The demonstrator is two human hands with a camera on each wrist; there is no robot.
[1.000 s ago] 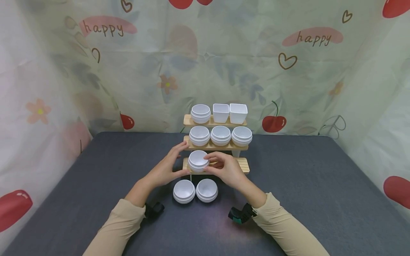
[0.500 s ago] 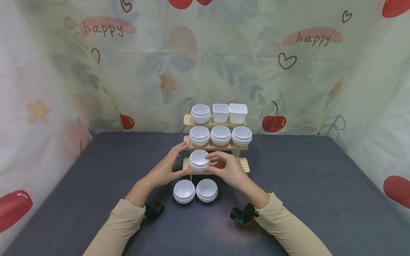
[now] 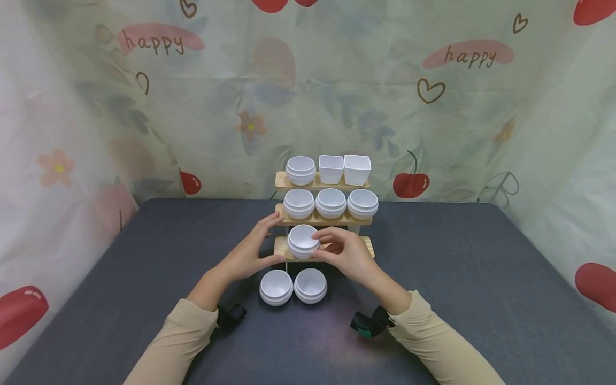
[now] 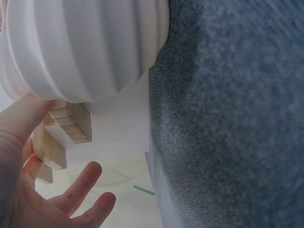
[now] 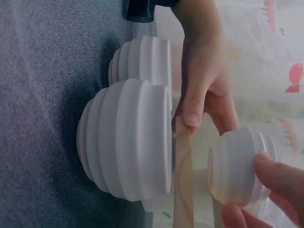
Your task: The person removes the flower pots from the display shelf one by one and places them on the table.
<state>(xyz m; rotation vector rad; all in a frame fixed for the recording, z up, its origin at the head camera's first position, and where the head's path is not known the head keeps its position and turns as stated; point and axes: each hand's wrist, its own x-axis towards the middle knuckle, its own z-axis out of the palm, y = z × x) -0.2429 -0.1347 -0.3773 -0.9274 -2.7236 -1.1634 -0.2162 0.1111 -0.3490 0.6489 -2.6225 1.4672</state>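
Observation:
My right hand [image 3: 346,251] pinches a small white round ribbed pot [image 3: 303,243] by its right rim, thumb in front and fingers behind. The pot is upright over the left half of the lowest wooden shelf board [image 3: 362,247]. In the right wrist view, a gap shows between the base of this held pot [image 5: 235,168] and the board. My left hand [image 3: 250,248] rests at the stand's left end, its thumb by the lowest board and fingertips by the middle one. Two similar round pots, a left one [image 3: 276,287] and a right one [image 3: 310,286], sit on the table before the stand.
On the middle board [image 3: 315,220] stand three round pots. The top board [image 3: 315,183] bears a round pot [image 3: 300,170] and two square pots [image 3: 357,169]. A dark grey cloth [image 3: 457,278] covers the table, and a printed curtain [image 3: 337,80] hangs behind.
My right hand has shifted the pinched pot slightly to the right along the lowest board. The left hand has stayed at the stand's left end.

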